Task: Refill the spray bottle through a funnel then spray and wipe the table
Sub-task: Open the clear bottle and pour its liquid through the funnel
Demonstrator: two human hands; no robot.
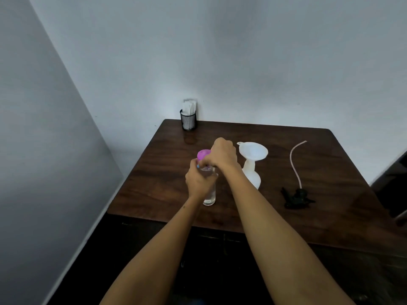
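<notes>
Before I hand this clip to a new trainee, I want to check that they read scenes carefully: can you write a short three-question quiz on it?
1. True or false: the funnel sits in the neck of the white spray bottle.
2. What does the left hand grip?
A. the mesh cup
B. the clear bottle
C. the funnel
3. Fill in: the black trigger head, with its tube, lies on the ____ to the right of the spray bottle.

Key
1. True.
2. B: it holds the clear bottle upright, while the right hand works at its purple cap.
3. table.
</notes>
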